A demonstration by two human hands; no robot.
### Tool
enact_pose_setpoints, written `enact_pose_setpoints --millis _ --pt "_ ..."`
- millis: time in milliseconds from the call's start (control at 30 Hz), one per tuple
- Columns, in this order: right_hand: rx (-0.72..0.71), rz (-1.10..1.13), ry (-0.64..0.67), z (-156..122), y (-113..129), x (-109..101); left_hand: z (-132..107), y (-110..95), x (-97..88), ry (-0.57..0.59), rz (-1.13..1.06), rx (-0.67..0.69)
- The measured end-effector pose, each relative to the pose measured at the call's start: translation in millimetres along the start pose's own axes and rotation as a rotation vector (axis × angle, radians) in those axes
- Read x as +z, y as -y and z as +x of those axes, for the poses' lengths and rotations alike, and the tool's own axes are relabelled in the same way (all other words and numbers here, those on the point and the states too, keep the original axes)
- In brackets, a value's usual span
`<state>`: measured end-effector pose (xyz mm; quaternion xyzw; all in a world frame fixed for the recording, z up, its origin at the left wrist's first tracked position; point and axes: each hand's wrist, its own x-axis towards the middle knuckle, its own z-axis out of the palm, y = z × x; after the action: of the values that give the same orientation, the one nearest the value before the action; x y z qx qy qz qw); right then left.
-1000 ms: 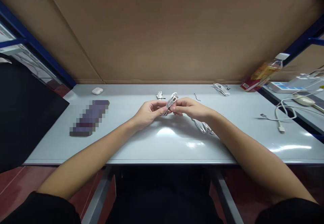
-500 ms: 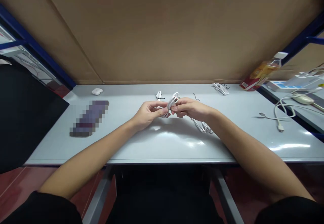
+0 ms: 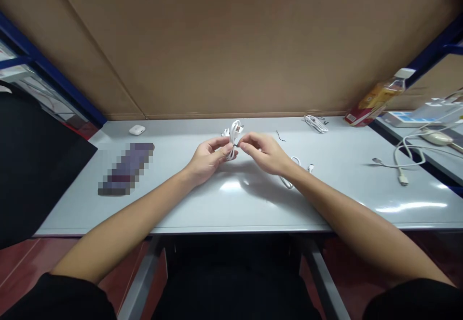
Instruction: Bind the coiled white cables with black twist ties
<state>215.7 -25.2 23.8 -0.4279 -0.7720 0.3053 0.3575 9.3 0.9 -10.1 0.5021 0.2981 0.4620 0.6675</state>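
My left hand [image 3: 209, 160] is closed around a coiled white USB cable [image 3: 235, 131], its loop and plug standing up above the fingers. A thin black twist tie [image 3: 236, 145] crosses the coil, and my right hand [image 3: 265, 152] pinches its end between thumb and forefinger. Just behind the held coil another white cable bundle [image 3: 225, 132] lies on the table, partly hidden. Beside my right wrist a loose white cable [image 3: 286, 183] rests on the surface, partly covered by the forearm.
On the grey table [image 3: 217, 209] lie a white earbud case [image 3: 137, 130], a blurred-out dark object [image 3: 126, 168], a black tie [image 3: 280, 136] and a tied cable [image 3: 315, 124]. At right are a drink bottle [image 3: 379, 97] and tangled white cables [image 3: 400, 166]. A cardboard-brown panel [image 3: 231, 45] stands behind.
The held coil has turned upright and shifted slightly left. My right hand has moved off the coil and now pinches the tie's end. The loose cable beside my right wrist has shifted.
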Motion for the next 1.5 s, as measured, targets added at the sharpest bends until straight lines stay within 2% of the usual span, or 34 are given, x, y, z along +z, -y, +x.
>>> enact_pose_setpoints --millis 67,133,233,333,433,533,667,767,833,967,1133,1267,1367,1500 --pt "-0.137 -0.248 -0.149 -2 -3 4 0 0 -0.4 -0.024 0.0 0.006" --pt "-0.259 -0.439 -0.238 -3 -7 7 0 0 -0.2 -0.037 0.009 0.006" --pt "-0.376 -0.605 -0.276 -2 -14 11 0 0 0.3 -0.053 0.045 -0.002" --pt "-0.389 -0.658 -0.238 -1 -15 12 -1 2 -0.5 -0.048 0.091 0.013" --pt "-0.314 -0.539 -0.185 0 -10 11 -1 3 -2.0 -0.056 0.154 0.04" --pt "-0.151 -0.264 -0.099 0 -1 6 -1 3 -2.2 -0.042 0.186 0.048" --pt "0.137 0.129 0.062 2 3 -4 -1 -3 0.1 0.021 0.067 0.025" --pt "0.236 0.303 0.094 4 -6 -11 -3 -9 1.8 0.123 -0.022 -0.031" --pt "0.225 0.39 0.136 6 -15 -14 -5 -12 1.5 0.201 -0.067 -0.067" --pt "0.114 0.497 0.329 9 -28 -19 -9 -13 -3.5 0.361 -0.111 -0.152" --pt "0.059 0.491 0.558 5 -17 -22 -13 -12 -10.1 0.658 -0.055 -0.323" --pt "0.023 0.449 0.657 1 -5 -20 -15 -17 -10.3 0.841 0.1 -0.472" --pt "0.003 0.382 0.683 0 -2 -18 -15 -20 -10.2 0.867 0.181 -0.529" --pt "0.008 0.334 0.678 -1 -3 -16 -15 -21 -9.7 0.803 0.245 -0.562"
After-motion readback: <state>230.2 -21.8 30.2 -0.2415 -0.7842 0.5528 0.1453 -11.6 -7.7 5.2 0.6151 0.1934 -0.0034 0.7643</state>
